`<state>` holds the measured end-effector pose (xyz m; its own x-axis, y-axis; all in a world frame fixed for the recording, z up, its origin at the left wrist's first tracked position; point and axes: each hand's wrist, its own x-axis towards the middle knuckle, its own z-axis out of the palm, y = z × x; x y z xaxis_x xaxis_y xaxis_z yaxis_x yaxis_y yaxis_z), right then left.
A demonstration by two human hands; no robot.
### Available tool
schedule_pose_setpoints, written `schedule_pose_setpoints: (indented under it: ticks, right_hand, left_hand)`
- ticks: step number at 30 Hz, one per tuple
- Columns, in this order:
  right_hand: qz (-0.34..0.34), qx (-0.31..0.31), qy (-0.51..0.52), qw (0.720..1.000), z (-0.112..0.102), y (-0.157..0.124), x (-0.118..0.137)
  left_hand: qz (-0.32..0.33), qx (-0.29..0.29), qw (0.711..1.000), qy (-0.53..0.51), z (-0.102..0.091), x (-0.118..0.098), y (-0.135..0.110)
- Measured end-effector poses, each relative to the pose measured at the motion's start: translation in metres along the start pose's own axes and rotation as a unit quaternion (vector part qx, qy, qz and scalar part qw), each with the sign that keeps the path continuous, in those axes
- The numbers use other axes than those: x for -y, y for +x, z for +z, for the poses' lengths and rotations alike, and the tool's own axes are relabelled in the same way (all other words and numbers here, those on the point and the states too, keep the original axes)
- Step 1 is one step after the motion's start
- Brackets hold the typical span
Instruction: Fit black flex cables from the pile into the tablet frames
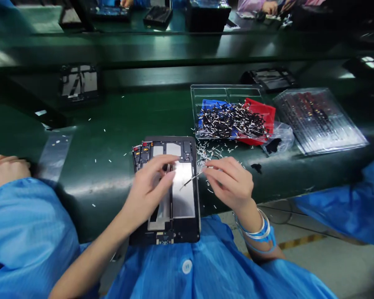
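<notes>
Nothing can be read — no text, label or brand; no number or sign.

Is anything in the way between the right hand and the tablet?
Nothing visible. The right hand holds a thin stick that reaches over the tablet; the left hand is over it too, left of the stick.
</notes>
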<state>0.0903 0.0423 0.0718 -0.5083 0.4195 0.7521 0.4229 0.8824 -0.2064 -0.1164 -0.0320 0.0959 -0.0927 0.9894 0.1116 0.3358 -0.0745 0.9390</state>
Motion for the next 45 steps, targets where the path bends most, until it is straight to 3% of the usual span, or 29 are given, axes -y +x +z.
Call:
schedule_pose_setpoints:
  ticks: [3,5,12,19,23,28,33,39,42,45]
  right_hand:
    - [-0.016,-0.014,-0.016,1.000,0.003,0.003,0.004]
    - [-0.012,-0.023,-0.038,0.999,0.002,0.000,0.003]
    - [-0.001,-0.046,-0.073,0.996,0.008,-0.004,0.003]
    - [0.107,-0.014,0.039,0.993,0.011,0.000,0.014]
    - [0.145,-0.011,-0.002,0.989,0.009,-0.004,0.004]
    - [0.196,-0.023,-0.115,0.974,0.007,-0.008,-0.004]
    - [0.175,-0.006,0.017,0.984,0.012,-0.003,0.019]
    - [0.203,0.016,0.031,0.978,0.013,-0.001,0.020]
    - [0.225,0.016,0.009,0.974,0.008,-0.004,0.014]
    - [0.243,-0.029,-0.012,0.970,0.004,-0.006,0.013]
  left_hand:
    - [-0.104,0.199,0.965,-0.137,0.016,-0.008,0.024]
    - [-0.152,0.243,0.937,-0.201,0.025,-0.005,0.030]
    - [-0.206,0.248,0.911,-0.258,0.032,0.002,0.031]
    - [-0.141,0.168,0.965,-0.146,0.036,0.001,0.029]
    - [-0.115,0.188,0.972,-0.082,0.036,0.004,0.026]
    - [-0.197,0.198,0.942,-0.185,0.034,0.008,0.029]
    - [-0.133,0.191,0.956,-0.179,0.037,0.007,0.027]
    - [-0.020,0.221,0.973,-0.066,0.034,0.006,0.024]
    - [-0.040,0.236,0.966,-0.097,0.033,0.007,0.024]
    - [-0.085,0.231,0.958,-0.145,0.033,0.007,0.024]
